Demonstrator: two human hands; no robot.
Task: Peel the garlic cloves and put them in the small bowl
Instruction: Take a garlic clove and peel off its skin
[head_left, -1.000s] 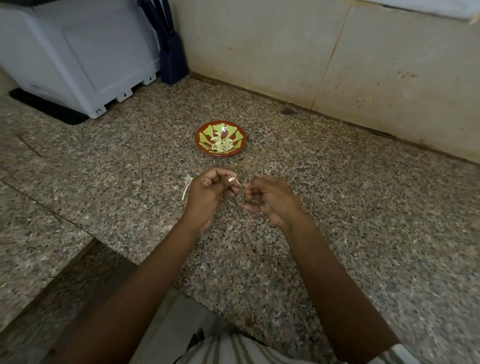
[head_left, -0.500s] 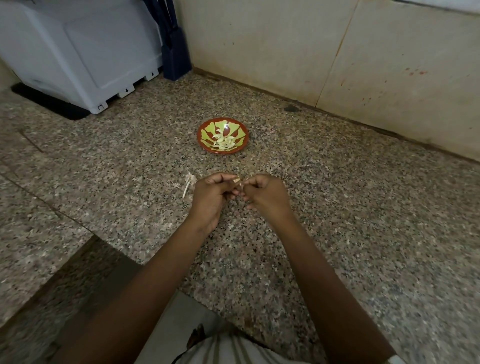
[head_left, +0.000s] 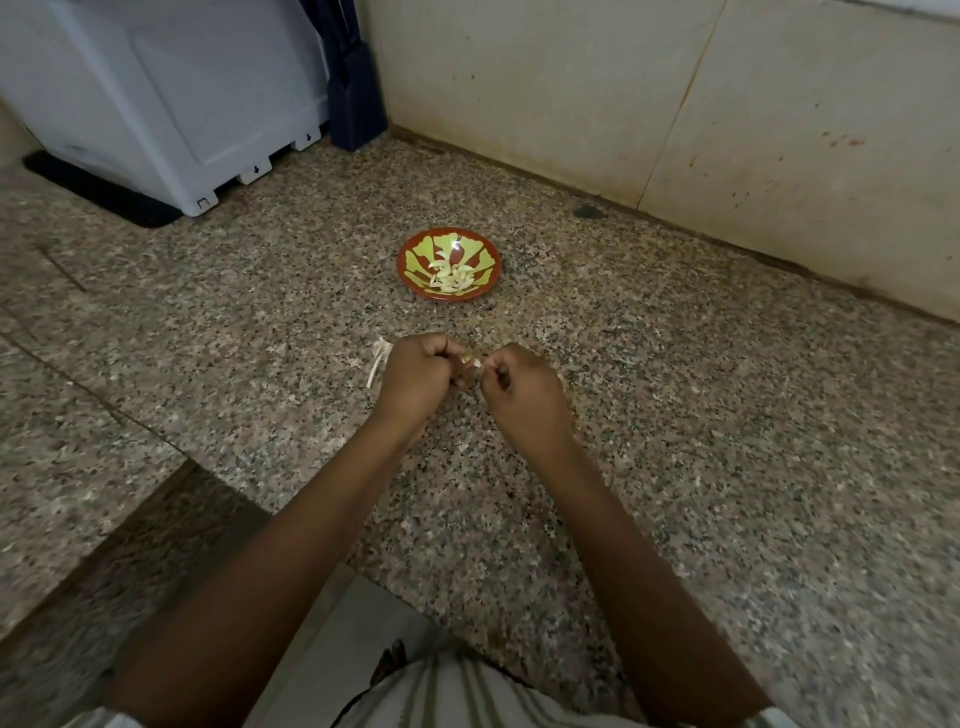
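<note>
A white plastic appliance (head_left: 156, 104) stands at the far left of the speckled granite counter (head_left: 727, 441), on a black mat (head_left: 104, 197). A dark blue object (head_left: 356, 98) leans in the corner just to its right.

A scrap of pale garlic skin (head_left: 378, 356) lies on the counter, just left of the left hand (head_left: 421, 382). The fingers of this hand are curled and pinch a garlic clove (head_left: 470, 360). Only a small pale part of the clove shows between the two hands; the rest is hidden by the fingers.

The small bowl (head_left: 405, 267), red with a yellow-green pattern, sits on the counter on the far side of the hands and apart from them. Peeled cloves (head_left: 452, 278) lie in its centre.

The right hand (head_left: 524, 392) is also curled. Its thumb and forefinger pinch the right end of the same clove, where a white edge shows. The two hands almost touch, above the counter.

A stained beige tiled wall (head_left: 675, 104) runs along the far and right side. A striped garment (head_left: 467, 699) shows at the near edge.
</note>
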